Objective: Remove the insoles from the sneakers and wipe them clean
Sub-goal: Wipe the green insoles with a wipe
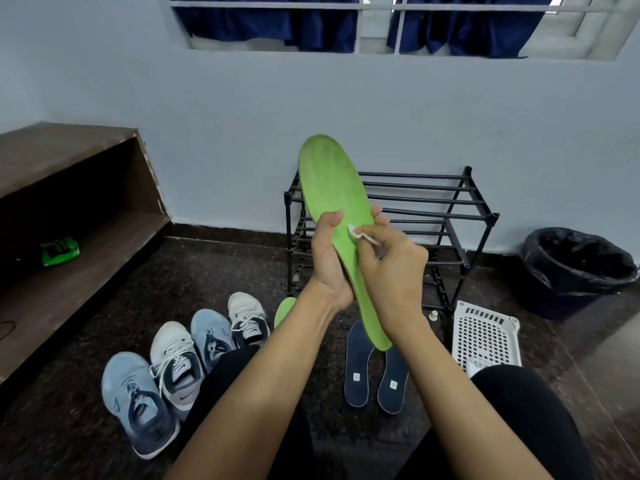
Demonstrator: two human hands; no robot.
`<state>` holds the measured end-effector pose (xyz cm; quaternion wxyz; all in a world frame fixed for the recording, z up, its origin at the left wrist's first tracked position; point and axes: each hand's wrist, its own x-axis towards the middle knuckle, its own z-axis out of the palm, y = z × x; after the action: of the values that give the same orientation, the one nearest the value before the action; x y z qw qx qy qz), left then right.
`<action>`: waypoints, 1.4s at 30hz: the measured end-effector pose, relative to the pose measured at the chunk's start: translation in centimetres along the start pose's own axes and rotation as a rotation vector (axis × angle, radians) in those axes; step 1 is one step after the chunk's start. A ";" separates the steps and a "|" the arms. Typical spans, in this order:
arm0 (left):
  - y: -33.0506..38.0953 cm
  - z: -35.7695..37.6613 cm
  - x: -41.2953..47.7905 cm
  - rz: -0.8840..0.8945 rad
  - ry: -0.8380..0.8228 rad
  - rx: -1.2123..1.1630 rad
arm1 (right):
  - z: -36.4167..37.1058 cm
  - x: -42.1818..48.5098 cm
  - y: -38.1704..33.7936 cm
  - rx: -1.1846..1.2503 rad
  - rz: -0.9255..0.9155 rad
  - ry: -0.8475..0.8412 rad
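Now your green insole [330, 181] stands near upright, toe up, heel toward your lap. Your left hand [327, 261] wraps its fingers round the middle. Your right hand [391, 268] pinches what looks like a small white wipe [353, 231] against its face, so stroke lengthwise.

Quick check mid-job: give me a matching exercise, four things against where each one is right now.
Things:
1 raised green insole
2 wipe
3 navy insoles
4 green packet

Places:
A on the wooden shelf
B pinched in the right hand
C on the floor beside the white basket
D held in the left hand

Pairs: 1-D, 2-B, 3-C, 4-A
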<state>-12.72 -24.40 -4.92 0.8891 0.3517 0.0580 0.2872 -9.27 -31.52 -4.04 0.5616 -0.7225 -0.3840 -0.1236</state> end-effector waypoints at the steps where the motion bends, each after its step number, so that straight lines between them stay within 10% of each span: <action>1: -0.2 0.1 -0.1 -0.009 0.015 0.011 | 0.1 0.3 0.3 -0.048 -0.011 0.014; 42: 0.5 -0.2 0.3 0.031 -0.047 -0.076 | -0.2 -0.6 -0.5 -0.001 0.038 -0.080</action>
<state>-12.74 -23.85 -4.71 0.8983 0.3253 0.0204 0.2946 -9.97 -31.95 -4.01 0.5477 -0.7342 -0.3923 -0.0839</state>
